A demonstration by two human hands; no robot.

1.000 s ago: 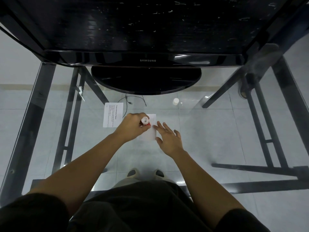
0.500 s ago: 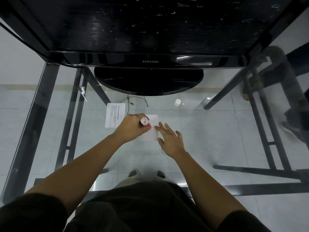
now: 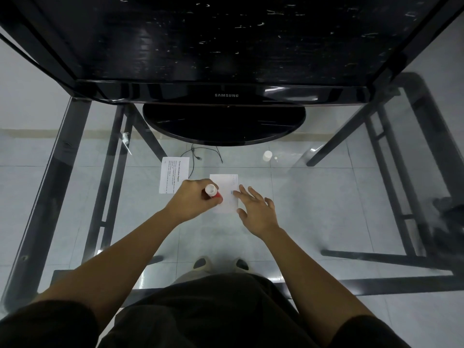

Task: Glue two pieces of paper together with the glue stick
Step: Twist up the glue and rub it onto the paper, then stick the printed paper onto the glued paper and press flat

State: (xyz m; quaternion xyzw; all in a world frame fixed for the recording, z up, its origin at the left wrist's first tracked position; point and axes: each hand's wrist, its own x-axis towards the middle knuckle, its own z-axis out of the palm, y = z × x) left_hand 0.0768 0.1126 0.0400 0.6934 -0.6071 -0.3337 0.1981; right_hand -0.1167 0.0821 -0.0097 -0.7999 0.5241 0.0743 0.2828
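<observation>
A: What is seen to have changed over the last second?

B: Little. The glue stick [image 3: 212,192] is kept clenched in the left hand [image 3: 192,202], fist closed round it, its tip hidden low against the small paper [image 3: 224,194]. The right hand [image 3: 254,210] is held open and flat, fingers [image 3: 237,193] spread on that paper's right edge; nothing is gripped by it. The view has shifted slightly.

A: And what is meant by that for the task?

B: Glue is judged to be going on; the joining is not yet done. The printed sheet [image 3: 173,178] is left just to the left, the cap [image 3: 267,155] well apart.

A: The surroundings?

B: A glass table [image 3: 326,202] is worked on, a monitor [image 3: 226,59] behind, pale floor tiles seen through.
</observation>
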